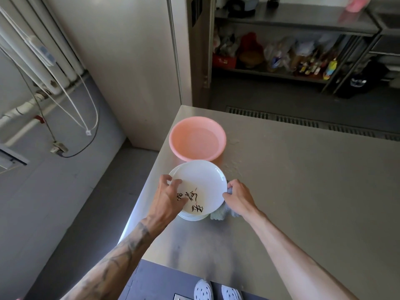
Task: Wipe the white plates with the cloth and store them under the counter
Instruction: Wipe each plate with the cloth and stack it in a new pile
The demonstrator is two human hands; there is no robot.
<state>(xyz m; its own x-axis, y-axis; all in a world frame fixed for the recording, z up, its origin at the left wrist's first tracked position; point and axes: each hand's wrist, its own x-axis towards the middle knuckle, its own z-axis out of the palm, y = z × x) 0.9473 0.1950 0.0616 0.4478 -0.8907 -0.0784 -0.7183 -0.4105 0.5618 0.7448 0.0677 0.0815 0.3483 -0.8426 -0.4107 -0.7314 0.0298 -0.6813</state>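
A stack of white plates [201, 182] with black brush writing sits near the left edge of the steel counter [303, 191]. The top plate is slightly raised off the stack. My left hand [167, 197] grips its left rim, thumb over the edge. My right hand [237, 197] holds its right rim and a pale cloth [219, 213] bunched under the palm. The cloth lies partly beneath the plate and my hand.
A pink basin [198, 137] holding water stands just behind the plates. Water drops [232, 165] speckle the counter to its right. Beyond the counter is a floor drain grate [303, 122] and a steel shelf rack [281, 50] with bottles and bags.
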